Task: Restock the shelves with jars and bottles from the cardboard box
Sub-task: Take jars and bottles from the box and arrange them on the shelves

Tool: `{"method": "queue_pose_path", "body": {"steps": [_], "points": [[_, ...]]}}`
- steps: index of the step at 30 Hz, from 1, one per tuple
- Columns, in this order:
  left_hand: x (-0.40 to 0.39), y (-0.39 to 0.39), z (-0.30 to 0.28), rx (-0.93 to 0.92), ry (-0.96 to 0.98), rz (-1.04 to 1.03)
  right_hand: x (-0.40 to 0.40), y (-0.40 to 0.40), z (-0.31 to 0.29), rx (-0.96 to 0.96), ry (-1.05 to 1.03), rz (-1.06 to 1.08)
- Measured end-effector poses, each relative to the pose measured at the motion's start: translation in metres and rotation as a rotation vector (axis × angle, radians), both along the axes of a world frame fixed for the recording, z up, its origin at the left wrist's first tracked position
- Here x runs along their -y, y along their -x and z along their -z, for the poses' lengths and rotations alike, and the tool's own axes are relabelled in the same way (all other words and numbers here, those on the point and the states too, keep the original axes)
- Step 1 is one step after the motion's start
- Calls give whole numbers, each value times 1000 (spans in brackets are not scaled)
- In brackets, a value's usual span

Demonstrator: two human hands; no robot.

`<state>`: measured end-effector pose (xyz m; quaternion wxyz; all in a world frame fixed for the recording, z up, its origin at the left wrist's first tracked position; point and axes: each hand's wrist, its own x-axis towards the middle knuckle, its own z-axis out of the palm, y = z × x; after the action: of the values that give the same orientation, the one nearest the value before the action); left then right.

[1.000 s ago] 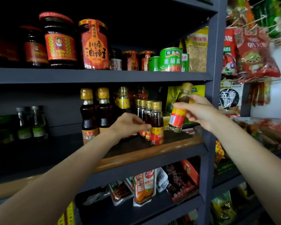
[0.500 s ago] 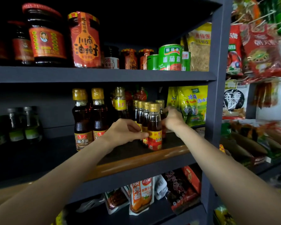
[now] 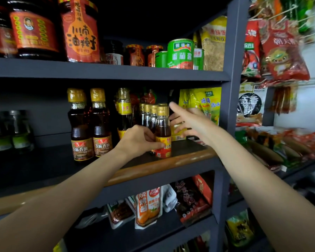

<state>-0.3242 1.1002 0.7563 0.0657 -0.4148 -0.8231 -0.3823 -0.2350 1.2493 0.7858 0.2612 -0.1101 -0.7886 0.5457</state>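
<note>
Left hand (image 3: 138, 140): fingers and thumb were curled round the lower body of the front small bottle (image 3: 163, 132), which stood upright near the wooden front lip of the middle shelf (image 3: 164, 165).
Right hand (image 3: 187, 122): fingers were spread and straight, forefinger pointing up and to the left; it held nothing and hovered just beside the bottle row, in front of the yellow packets (image 3: 201, 104).
Small bottles: a front-to-back file of gold-capped bottles (image 3: 149, 115) stood behind the gripped one, close together; whether they touched could not be told.
Neighbouring stock: two tall sesame-oil bottles (image 3: 89, 124) stood to the left of the file, with a third tall bottle (image 3: 125, 110) between them and the small ones.
Upper shelf (image 3: 105, 70): it carried red-labelled jars (image 3: 80, 31) and green cans (image 3: 180, 53), already filled across its visible width.
Cardboard box: not in view, so its remaining contents could not be judged.
Progress, as judged: the small-bottle row looked stocked and under final straightening; dark bare shelf left of the sesame oil suggested more stock might go there.
Remaining, as judged: release of the front bottle, then a return to the box.
</note>
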Motion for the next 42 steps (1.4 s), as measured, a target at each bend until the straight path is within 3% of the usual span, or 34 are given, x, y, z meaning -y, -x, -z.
{"method": "queue_pose_path", "body": {"steps": [2, 5, 14, 23, 27, 31, 38, 42], "points": [[-3, -3, 1, -17, -21, -9, 9, -4, 3, 148, -207, -51], [-10, -9, 1, -61, 4, 27, 7, 1, 7, 224, -428, 40], [-4, 4, -25, -314, -261, -57, -27, 6, 4, 198, -217, 183], [-29, 8, -52, -635, -128, -93, -29, 13, 5, 168, -188, 168], [-42, 12, -71, -517, 44, -131, -30, 12, 3, 192, -300, 189], [-64, 11, -87, -394, 373, -249, -28, 15, 7, 159, -411, 266], [-88, 15, -86, -459, 457, -442, -30, 13, 8, 129, -275, 238], [-88, 14, -91, -324, 464, -357, -33, 17, 10, 110, -233, 228]]}}
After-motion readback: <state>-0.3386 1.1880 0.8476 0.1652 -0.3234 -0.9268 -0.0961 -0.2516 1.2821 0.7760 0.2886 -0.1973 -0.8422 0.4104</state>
